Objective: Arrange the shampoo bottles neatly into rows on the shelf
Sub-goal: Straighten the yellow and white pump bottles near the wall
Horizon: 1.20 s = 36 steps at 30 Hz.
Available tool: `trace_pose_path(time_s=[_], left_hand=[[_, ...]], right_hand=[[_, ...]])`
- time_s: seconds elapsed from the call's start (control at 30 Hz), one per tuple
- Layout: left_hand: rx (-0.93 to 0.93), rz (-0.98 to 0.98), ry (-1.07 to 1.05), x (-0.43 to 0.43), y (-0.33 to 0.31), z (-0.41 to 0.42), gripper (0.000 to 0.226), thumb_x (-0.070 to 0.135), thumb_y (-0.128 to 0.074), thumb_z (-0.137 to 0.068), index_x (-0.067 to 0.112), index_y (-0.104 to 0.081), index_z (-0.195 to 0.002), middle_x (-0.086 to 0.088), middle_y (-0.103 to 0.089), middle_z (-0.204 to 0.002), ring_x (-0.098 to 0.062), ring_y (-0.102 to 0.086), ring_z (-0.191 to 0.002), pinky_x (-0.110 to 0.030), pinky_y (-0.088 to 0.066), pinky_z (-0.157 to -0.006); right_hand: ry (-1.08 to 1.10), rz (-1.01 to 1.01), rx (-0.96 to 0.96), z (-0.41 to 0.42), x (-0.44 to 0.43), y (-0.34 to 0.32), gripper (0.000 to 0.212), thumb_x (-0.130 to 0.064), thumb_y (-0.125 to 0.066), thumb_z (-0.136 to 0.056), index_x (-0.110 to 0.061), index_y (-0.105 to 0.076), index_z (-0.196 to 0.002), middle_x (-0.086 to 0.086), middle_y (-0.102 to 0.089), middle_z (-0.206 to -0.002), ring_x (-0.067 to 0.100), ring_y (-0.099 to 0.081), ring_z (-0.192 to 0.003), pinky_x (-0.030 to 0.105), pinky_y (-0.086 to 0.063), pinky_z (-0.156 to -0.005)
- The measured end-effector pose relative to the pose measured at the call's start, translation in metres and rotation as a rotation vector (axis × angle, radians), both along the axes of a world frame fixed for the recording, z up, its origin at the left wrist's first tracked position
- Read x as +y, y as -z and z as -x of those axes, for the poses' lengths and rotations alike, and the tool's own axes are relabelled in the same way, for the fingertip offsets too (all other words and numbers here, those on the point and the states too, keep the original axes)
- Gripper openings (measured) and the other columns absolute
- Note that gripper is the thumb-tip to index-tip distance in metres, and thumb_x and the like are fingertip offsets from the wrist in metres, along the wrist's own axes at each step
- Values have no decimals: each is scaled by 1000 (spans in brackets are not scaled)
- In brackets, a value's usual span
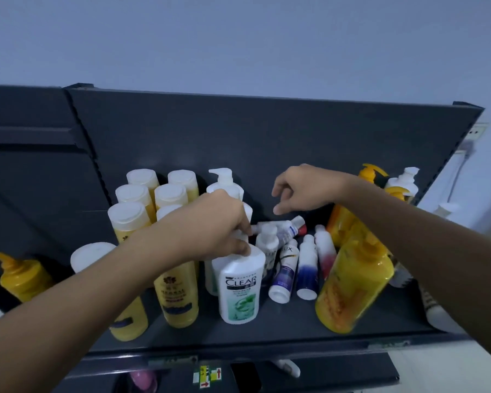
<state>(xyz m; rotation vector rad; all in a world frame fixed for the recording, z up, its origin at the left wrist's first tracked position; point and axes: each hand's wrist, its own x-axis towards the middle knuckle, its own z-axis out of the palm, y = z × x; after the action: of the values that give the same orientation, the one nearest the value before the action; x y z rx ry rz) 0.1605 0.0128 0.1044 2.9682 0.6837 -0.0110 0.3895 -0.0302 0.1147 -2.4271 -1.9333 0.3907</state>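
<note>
The white CLEAR bottle (pixel 240 287) stood upright near the front of the dark shelf (pixel 267 333), just right of the yellow bottles. The left hand (pixel 210 225) had its fingers pinched around the pump top. The right hand (pixel 301 191) hovered loose and half-open over the small tipped-over bottles (pixel 306 268). Smooth plastic probably gets slippery, and it looked full-ish, so grabbing the body seemed safer than the pump.

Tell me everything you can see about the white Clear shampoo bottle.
The Clear bottle is white glossy plastic with a green-and-white label and a dark band under the name. It stands upright near the front middle of the dark shelf. The left hand grips its top, hiding the cap. A yellow bottle stands close beside it.
</note>
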Motion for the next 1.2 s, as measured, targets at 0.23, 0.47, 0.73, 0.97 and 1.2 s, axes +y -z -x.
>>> trace_pose_path(time_s=[0.23,0.47,0.73,0.97,1.2], left_hand=[[-29,2,-72,2,4,13,38,48,-77,-86,33,-76,-121,11,-76,-103,-8,-65,-95,-27,-54,-82],[125,-197,-23,-8,-2,1,39,59,-68,-85,39,-68,-118,18,-68,-108,-10,-63,-102,-36,-57,-83],[-269,121,66,-70,-1,-77,46,61,-75,-79,30,-74,-114,15,-76,-98,-1,-69,-91,-31,-58,-85],[-273,89,4,-127,-5,-155,63,66,-74,-78,23,-67,-124,5,-74,-104,-15,-69,-98,-39,-58,-85],[-165,4,-190,-132,-1,-186,30,50,-79,-78,23,-79,-91,2,-72,-87,-19,-67,-83,-28,-50,-62]], right_hand=[[66,-3,-71,-28,-78,-33,43,-53,-73,-89,-27,-71,-122,-14,-74,-100,8,-66,-94,29,-54,-84],[63,79,-123,-41,-143,-42,46,-66,-71,-77,-36,-76,-111,-20,-74,-95,3,-67,-93,35,-57,-90],[39,-87,21,-84,-173,-29,37,-48,-81,-83,-34,-75,-116,-18,-72,-109,0,-68,-99,25,-54,-87],[-17,-307,-94,-126,-173,-5,31,-34,-81,-84,-23,-77,-112,-16,-63,-95,-2,-55,-75,15,-39,-69],[-40,-280,-105,-153,-171,21,20,-25,-70,-89,-22,-75,-109,2,-72,-98,17,-58,-90,37,-54,-75]])
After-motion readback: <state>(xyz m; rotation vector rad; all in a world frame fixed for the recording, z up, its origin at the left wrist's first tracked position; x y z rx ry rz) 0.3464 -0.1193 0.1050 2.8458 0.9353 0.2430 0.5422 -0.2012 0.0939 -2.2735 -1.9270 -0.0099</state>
